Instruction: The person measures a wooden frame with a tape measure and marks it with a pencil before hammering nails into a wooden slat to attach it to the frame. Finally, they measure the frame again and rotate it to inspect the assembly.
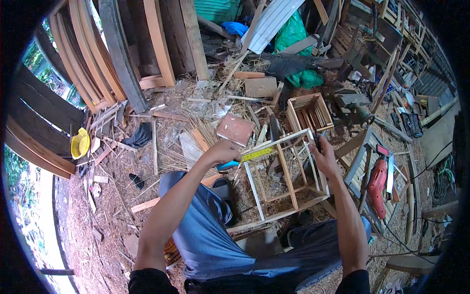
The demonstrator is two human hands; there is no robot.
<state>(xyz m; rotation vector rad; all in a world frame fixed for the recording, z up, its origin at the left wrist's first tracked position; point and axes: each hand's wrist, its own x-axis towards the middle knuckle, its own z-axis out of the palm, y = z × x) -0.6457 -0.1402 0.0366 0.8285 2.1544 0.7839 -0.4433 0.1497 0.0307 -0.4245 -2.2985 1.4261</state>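
My left hand (226, 153) is closed around a tape measure with a blue case (228, 165). Its yellow blade (257, 154) reaches rightward along the upper side of a slim wooden frame (284, 176). The open, box-like frame stands between my knees, built from thin pale strips. At the frame's upper right corner is my right hand (323, 156), its fingers bent around a small dark thing that I cannot make out. That hand is beside or touching the corner strip.
A slatted wooden crate (309, 112) stands beyond the frame. A red power tool (378, 188) lies on slats at right, its cord trailing. A reddish block (235, 129), a yellow bowl (80, 143) and wood scraps lie on the shaving-covered ground. Planks (159, 44) lean at the back left.
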